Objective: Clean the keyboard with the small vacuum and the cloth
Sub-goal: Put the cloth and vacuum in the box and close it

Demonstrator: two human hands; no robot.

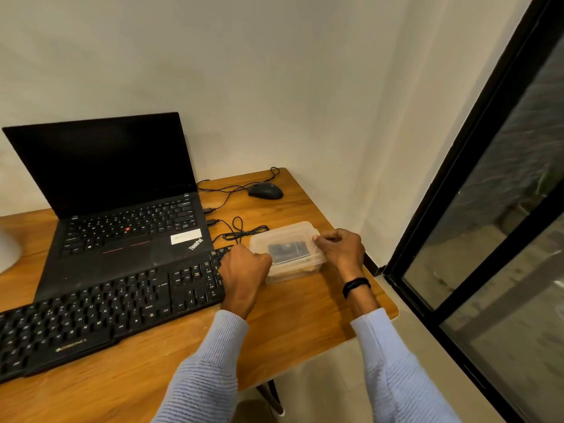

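Note:
A black external keyboard (100, 312) lies slanted across the wooden desk (299, 312), in front of a laptop. To its right stands a clear plastic box (285, 236) with a lid on; a dark object shows dimly through the lid. My left hand (244, 270) grips the box's left rim, partly over the keyboard's right end. My right hand (340, 248) pinches the lid's right edge. No vacuum or cloth is plainly visible.
An open black laptop (122, 215) with a dark screen sits behind the keyboard. A wired mouse (265, 190) and loose cables (238, 230) lie at the back. The desk's right edge (393, 303) ends near a black-framed window (476, 209). A white object (7, 248) stands at far left.

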